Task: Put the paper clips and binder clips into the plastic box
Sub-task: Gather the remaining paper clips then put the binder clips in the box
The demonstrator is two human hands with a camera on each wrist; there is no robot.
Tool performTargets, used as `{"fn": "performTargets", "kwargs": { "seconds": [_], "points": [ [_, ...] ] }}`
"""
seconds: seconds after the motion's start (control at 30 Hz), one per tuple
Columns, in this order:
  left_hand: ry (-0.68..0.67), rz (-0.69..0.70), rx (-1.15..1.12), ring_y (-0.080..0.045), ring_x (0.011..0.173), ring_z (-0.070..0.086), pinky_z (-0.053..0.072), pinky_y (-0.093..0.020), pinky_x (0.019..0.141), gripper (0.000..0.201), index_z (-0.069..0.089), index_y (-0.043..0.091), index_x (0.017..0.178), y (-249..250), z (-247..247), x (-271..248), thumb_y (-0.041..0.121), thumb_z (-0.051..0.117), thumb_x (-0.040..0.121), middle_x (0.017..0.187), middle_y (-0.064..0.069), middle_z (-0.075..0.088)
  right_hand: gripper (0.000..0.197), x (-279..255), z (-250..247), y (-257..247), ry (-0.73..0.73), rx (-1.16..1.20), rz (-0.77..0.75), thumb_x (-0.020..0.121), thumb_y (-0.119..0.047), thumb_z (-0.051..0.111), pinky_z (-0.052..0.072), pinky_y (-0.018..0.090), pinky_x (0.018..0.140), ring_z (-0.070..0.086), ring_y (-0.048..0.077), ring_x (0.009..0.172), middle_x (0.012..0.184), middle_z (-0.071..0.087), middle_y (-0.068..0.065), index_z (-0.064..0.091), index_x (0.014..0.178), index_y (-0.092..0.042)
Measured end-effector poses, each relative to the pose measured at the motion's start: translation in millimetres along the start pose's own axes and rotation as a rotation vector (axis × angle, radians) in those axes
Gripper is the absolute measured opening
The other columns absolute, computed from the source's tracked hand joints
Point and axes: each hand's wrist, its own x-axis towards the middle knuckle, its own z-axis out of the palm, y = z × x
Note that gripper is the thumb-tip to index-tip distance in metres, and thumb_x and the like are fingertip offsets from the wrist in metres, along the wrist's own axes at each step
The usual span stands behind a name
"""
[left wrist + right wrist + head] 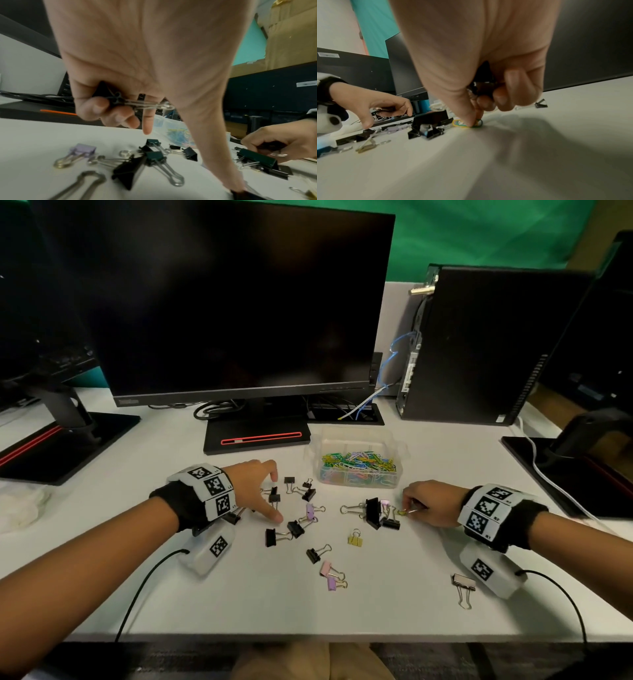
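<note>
The clear plastic box stands mid-table with a heap of coloured paper clips inside. In front of it lie several binder clips: black, lilac, yellow and a large black one. My left hand hovers over the left group. In the left wrist view its curled fingers hold black binder clips, with the index finger and thumb stretched down. My right hand pinches yellow and green paper clips against the table, and a dark clip sits in its palm.
A monitor on its stand rises behind the box, and a black computer tower stands at the back right. A silver binder clip lies near my right wrist. Two lilac clips lie toward the front edge. Cables trail from both wrists.
</note>
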Motion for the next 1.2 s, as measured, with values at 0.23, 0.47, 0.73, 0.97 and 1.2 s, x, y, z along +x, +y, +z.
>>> {"fn": "performTargets", "kwargs": {
  "seconds": [0.23, 0.47, 0.73, 0.97, 1.2],
  "points": [
    [-0.038, -0.193, 0.055, -0.027, 0.113, 0.052, 0.044, -0.041, 0.099, 0.108, 0.018, 0.032, 0.139, -3, 7, -10, 0.070, 0.072, 0.054, 0.135, -0.007, 0.029, 0.014, -2, -34, -9, 0.109, 0.048, -0.001, 0.091, -0.019, 0.050, 0.032, 0.021, 0.072, 0.044, 0.016, 0.082, 0.085, 0.051, -0.004, 0.057, 0.103, -0.014],
    [-0.035, -0.231, 0.004, -0.029, 0.123, 0.045, 0.039, -0.042, 0.104, 0.108, 0.018, 0.031, 0.141, 6, 13, -12, 0.077, 0.066, 0.055, 0.138, -0.007, 0.024, 0.018, 33, -76, -20, 0.443, 0.228, 0.133, 0.087, -0.021, 0.060, 0.038, 0.024, 0.072, 0.058, 0.023, 0.088, 0.081, 0.059, -0.001, 0.069, 0.099, -0.010],
    [0.007, -0.054, -0.140, -0.025, 0.121, 0.045, 0.040, -0.038, 0.105, 0.103, 0.026, 0.031, 0.138, 20, 3, -9, 0.070, 0.072, 0.054, 0.132, -0.005, 0.028, 0.027, 47, -61, -27, 0.361, 0.220, 0.161, 0.088, -0.035, 0.057, 0.045, 0.030, 0.082, 0.059, 0.027, 0.102, 0.112, 0.065, 0.008, 0.067, 0.106, -0.018],
    [-0.148, -0.166, 0.160, -0.030, 0.129, 0.041, 0.036, -0.047, 0.106, 0.116, 0.006, 0.044, 0.143, -13, -6, -28, 0.071, 0.073, 0.052, 0.145, -0.005, 0.027, 0.037, -5, -41, -18, 0.107, 0.127, 0.075, 0.073, -0.051, 0.070, 0.032, 0.018, 0.056, 0.048, 0.012, 0.072, 0.073, 0.045, -0.014, 0.057, 0.094, -0.024],
    [-0.139, -0.121, 0.004, -0.028, 0.122, 0.047, 0.038, -0.048, 0.106, 0.115, 0.014, 0.046, 0.138, -10, 13, -26, 0.068, 0.077, 0.044, 0.129, -0.002, 0.029, 0.076, -1, -16, -38, -0.111, 0.224, 0.103, 0.062, -0.055, 0.077, 0.046, 0.029, 0.086, 0.054, 0.014, 0.089, 0.103, 0.051, -0.006, 0.036, 0.122, -0.031]
  ]
}}
